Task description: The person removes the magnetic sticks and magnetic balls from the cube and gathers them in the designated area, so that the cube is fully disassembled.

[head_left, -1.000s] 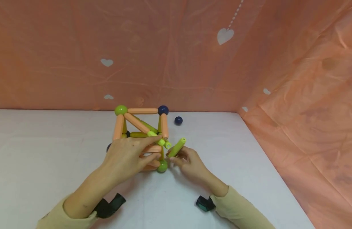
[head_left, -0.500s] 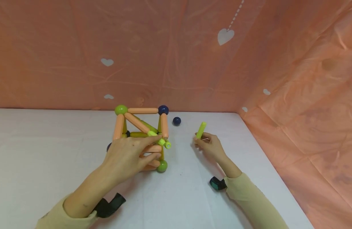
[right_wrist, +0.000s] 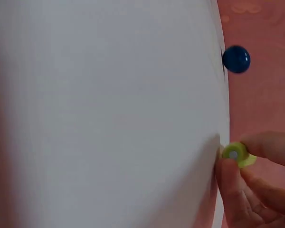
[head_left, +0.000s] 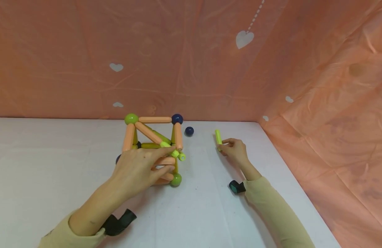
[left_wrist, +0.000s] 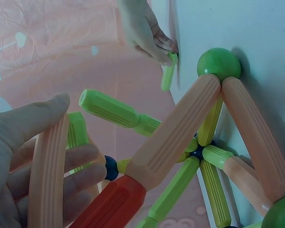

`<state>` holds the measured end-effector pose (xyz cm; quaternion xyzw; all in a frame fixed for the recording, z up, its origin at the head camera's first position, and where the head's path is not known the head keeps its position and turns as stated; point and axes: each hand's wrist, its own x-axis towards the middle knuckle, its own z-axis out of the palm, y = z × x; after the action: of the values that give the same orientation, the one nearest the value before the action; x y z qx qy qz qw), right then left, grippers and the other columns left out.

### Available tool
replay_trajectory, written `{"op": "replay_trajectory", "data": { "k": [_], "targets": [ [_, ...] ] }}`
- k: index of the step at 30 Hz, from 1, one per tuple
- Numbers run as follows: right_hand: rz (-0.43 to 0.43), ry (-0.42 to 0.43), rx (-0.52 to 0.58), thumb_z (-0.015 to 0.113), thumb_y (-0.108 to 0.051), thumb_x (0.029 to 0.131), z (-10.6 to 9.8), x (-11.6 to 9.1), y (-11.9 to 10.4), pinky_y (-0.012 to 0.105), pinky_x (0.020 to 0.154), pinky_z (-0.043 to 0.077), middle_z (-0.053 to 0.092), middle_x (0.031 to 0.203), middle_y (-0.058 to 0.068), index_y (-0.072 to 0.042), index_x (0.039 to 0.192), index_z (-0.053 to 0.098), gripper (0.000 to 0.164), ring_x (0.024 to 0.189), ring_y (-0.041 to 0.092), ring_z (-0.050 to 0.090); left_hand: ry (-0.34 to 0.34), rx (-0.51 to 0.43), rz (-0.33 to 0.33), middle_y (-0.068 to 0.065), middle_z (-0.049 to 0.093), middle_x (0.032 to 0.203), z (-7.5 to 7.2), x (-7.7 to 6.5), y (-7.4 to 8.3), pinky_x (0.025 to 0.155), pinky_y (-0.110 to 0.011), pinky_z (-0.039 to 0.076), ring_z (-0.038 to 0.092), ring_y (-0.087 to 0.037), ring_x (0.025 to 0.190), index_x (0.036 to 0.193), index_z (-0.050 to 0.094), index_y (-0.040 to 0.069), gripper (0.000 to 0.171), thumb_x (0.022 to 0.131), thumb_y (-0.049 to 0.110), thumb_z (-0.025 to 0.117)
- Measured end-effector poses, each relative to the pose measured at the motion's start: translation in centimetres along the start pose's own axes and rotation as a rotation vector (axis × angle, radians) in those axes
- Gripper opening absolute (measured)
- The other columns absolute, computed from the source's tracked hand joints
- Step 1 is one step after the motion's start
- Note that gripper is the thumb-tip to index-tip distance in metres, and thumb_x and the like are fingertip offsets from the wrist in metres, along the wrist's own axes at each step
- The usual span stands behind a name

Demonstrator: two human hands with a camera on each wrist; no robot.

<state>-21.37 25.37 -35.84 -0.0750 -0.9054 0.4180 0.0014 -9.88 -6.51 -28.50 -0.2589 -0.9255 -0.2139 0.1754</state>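
A frame of magnetic rods and balls stands on the table, with a green ball (head_left: pixel 131 119) at its upper left and a dark blue ball (head_left: pixel 177 119) at its upper right. My left hand (head_left: pixel 141 165) grips it at its near side; in the left wrist view its thumb and fingers are around a peach rod (left_wrist: pixel 48 175), beside a green rod (left_wrist: pixel 77 130). To the right, my right hand (head_left: pixel 235 151) pinches a loose green magnetic rod (head_left: pixel 218 136) by its near end, low at the table. The right wrist view shows that rod's round end (right_wrist: pixel 233 154) between the fingertips.
A loose dark blue ball (head_left: pixel 189 131) lies behind and right of the frame. The white table (head_left: pixel 191 213) ends at an orange cloth backdrop (head_left: pixel 191 69) at the back and right. Black wrist straps (head_left: pixel 119 223) hang beneath the sleeves.
My right hand has carried the green rod from beside the frame rightward and away, down to the table. The loose blue ball has rolled slightly left. My left hand stays put.
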Motion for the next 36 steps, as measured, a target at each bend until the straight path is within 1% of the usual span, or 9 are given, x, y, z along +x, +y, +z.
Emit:
{"op": "replay_trajectory", "data": {
  "k": [3, 7, 12, 15, 17, 21, 24, 30, 36],
  "targets": [
    [0.047, 0.006, -0.028, 0.073, -0.020, 0.084, -0.1, 0.4, 0.0, 0.014, 0.054, 0.045, 0.067, 0.070, 0.001, 0.004, 0.108, 0.067, 0.034, 0.053, 0.000, 0.059, 0.004, -0.003, 0.005, 0.007, 0.064, 0.063, 0.1, 0.1, 0.0, 0.042, -0.021, 0.027, 0.038, -0.002, 0.048, 0.121, 0.068, 0.026, 0.041, 0.081, 0.033, 0.076],
    [0.059, 0.004, -0.067, 0.071, -0.022, 0.085, 0.0, 0.5, 0.0, 0.016, 0.055, 0.046, 0.069, 0.074, 0.008, 0.006, 0.107, 0.066, 0.036, 0.055, 0.005, 0.061, 0.009, -0.001, 0.012, 0.008, 0.062, 0.061, 0.2, 0.1, 0.0, 0.042, -0.020, 0.026, 0.035, -0.002, 0.047, 0.120, 0.068, 0.025, 0.041, 0.081, 0.033, 0.076],
    [-0.081, 0.094, -0.125, 0.066, -0.023, 0.089, 0.4, -0.6, -0.8, 0.032, 0.074, 0.053, 0.068, 0.101, 0.021, 0.004, 0.117, 0.062, 0.039, 0.085, 0.028, 0.067, 0.007, 0.010, 0.013, 0.007, 0.064, 0.063, 0.3, 0.2, 0.0, 0.042, -0.021, 0.026, 0.035, -0.002, 0.046, 0.120, 0.068, 0.025, 0.041, 0.081, 0.034, 0.076],
    [-0.197, 0.118, -0.032, 0.065, -0.019, 0.090, 1.0, -1.9, -1.8, 0.037, 0.082, 0.053, 0.066, 0.105, 0.021, 0.001, 0.119, 0.062, 0.035, 0.094, 0.031, 0.065, 0.006, 0.014, 0.011, 0.006, 0.067, 0.066, 0.3, 0.2, 0.0, 0.042, -0.021, 0.026, 0.037, -0.002, 0.047, 0.120, 0.069, 0.025, 0.041, 0.081, 0.034, 0.076],
    [-0.241, 0.076, 0.087, 0.064, -0.016, 0.091, 1.5, -2.7, -2.4, 0.032, 0.079, 0.054, 0.067, 0.104, 0.019, 0.001, 0.118, 0.062, 0.032, 0.090, 0.025, 0.066, 0.005, 0.017, 0.013, 0.005, 0.068, 0.069, 0.3, 0.2, 0.0, 0.042, -0.021, 0.027, 0.039, -0.002, 0.048, 0.120, 0.068, 0.025, 0.041, 0.081, 0.034, 0.076],
    [-0.241, -0.025, 0.292, 0.064, -0.014, 0.092, 2.6, -4.4, -3.9, 0.022, 0.070, 0.051, 0.067, 0.100, 0.012, 0.002, 0.117, 0.063, 0.030, 0.080, 0.010, 0.063, -0.004, 0.026, 0.019, 0.005, 0.069, 0.071, 0.3, 0.1, 0.0, 0.043, -0.021, 0.028, 0.045, -0.004, 0.050, 0.121, 0.068, 0.025, 0.041, 0.082, 0.035, 0.075],
    [-0.226, -0.074, 0.393, 0.063, -0.014, 0.093, 3.4, -5.4, -5.3, 0.022, 0.066, 0.050, 0.066, 0.098, 0.007, 0.000, 0.116, 0.063, 0.028, 0.077, 0.008, 0.062, -0.007, 0.033, 0.022, 0.005, 0.070, 0.073, 0.2, 0.0, 0.0, 0.043, -0.021, 0.031, 0.054, -0.007, 0.054, 0.121, 0.068, 0.023, 0.041, 0.082, 0.035, 0.075],
    [-0.244, -0.142, 0.493, 0.061, -0.014, 0.094, 5.0, -5.9, -8.1, 0.021, 0.064, 0.048, 0.067, 0.099, 0.007, -0.001, 0.117, 0.063, 0.027, 0.081, 0.013, 0.061, 0.009, 0.033, 0.005, 0.003, 0.072, 0.077, -0.1, -0.1, -0.3, 0.045, -0.025, 0.039, 0.058, -0.011, 0.056, 0.118, 0.069, 0.018, 0.040, 0.081, 0.033, 0.077],
    [-0.221, -0.148, 0.515, 0.064, -0.018, 0.092, 6.5, -5.6, -9.9, 0.028, 0.070, 0.049, 0.070, 0.100, 0.007, -0.006, 0.118, 0.064, 0.028, 0.086, 0.015, 0.062, 0.031, -0.004, 0.011, 0.003, 0.073, 0.096, -0.6, -0.5, -1.3, 0.064, -0.038, 0.054, 0.067, -0.016, 0.087, 0.117, 0.069, 0.020, 0.042, 0.078, 0.032, 0.079]
  ]
}}
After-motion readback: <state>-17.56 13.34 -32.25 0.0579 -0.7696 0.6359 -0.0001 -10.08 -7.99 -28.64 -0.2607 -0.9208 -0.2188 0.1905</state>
